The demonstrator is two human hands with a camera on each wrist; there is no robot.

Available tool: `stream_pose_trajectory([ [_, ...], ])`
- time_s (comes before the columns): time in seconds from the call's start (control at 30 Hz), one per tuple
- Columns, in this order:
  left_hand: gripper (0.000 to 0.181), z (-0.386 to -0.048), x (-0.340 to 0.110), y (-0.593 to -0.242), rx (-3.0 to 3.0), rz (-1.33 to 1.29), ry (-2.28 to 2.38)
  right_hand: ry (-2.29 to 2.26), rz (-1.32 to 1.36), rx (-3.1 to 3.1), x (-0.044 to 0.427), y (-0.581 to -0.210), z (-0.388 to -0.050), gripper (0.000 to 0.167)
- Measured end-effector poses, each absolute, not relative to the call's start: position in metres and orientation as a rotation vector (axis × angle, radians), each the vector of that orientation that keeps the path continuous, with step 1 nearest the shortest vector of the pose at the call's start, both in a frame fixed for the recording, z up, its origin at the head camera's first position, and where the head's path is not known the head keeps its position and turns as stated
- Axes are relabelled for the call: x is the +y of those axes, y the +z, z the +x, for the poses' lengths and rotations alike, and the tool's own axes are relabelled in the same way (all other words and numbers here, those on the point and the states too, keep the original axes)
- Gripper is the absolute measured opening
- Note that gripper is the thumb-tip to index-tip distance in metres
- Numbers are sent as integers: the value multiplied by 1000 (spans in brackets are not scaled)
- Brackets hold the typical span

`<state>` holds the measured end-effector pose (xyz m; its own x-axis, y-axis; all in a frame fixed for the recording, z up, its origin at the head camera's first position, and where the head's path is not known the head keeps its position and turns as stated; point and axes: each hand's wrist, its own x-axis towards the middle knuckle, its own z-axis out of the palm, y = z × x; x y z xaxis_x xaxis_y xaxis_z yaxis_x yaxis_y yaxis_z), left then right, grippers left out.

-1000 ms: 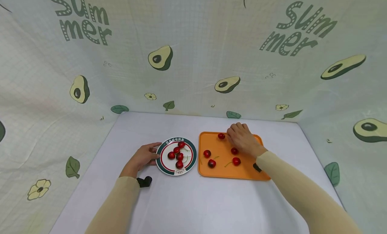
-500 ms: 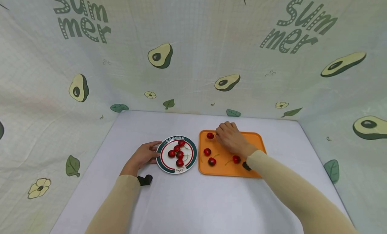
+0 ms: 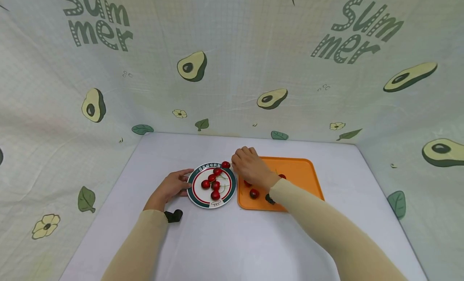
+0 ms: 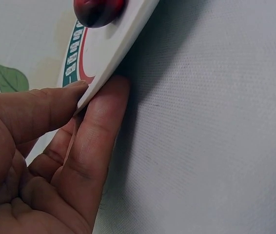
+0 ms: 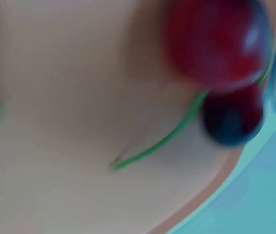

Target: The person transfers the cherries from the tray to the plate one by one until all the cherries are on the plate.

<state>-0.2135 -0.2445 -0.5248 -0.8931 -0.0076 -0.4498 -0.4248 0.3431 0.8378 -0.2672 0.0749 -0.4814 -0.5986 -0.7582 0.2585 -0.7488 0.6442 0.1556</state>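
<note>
Surface [image 3: 203, 244]: white w/ faint lilac tint; fine weave & soft shadow beside plate in L wrist view.
Cloth [image 3: 232, 35]: pale grey-green/white, hung behind & both sides, some creases; printed w/ avocados [image 3: 192, 66], leaves [image 3: 87, 199], flowers [image 3: 46, 226] & grey-green "summer" lettering [image 3: 357, 30] x2.
Plate [image 3: 200, 201]: round, white, dk green band w/ white characters at far edge, thin red ring inside; on surface, L of tray.
Plate cherries [image 3: 215, 186]: 5, grouped mid-plate; glossy red, some w/ darker patches, thin stems trailing R.
Held cherry [image 3: 226, 165]: bright red, at plate's far-R rim, stem twd R hand; can't tell if touching rim.
Tray [image 3: 301, 176]: orange, rectangular, rounded corners, just R of plate.
Tray cherries [image 3: 254, 193]: 1 in full view, dk red; others part-hidden by R arm. R wrist view blurry, bluish: cherries close up, curved green stem.
L hand [image 3: 174, 187]: grasping plate rim, thumb on top, fingers below.
R hand [image 3: 253, 166]: fingers curled, pinching held cherry's stem, above tray's L edge.
Sleeves [image 3: 135, 244]: beige, both arms.
</note>
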Motion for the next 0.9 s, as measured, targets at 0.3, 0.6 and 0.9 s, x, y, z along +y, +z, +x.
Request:
stream_pose_trajectory([
  [0.3, 66, -214, -245, -525, 2240, -386, 1567, -96, 1219, -2531, 32, -484, -264, 21],
  [0.6, 65, -212, -244, -524, 2248, -382, 1564, -121, 1176, -2595, 12, -496, -266, 21],
  [0.9, 64, -212, -245, -524, 2243, -384, 1575, -109, 1152, -2608, 7, -509, -265, 23],
])
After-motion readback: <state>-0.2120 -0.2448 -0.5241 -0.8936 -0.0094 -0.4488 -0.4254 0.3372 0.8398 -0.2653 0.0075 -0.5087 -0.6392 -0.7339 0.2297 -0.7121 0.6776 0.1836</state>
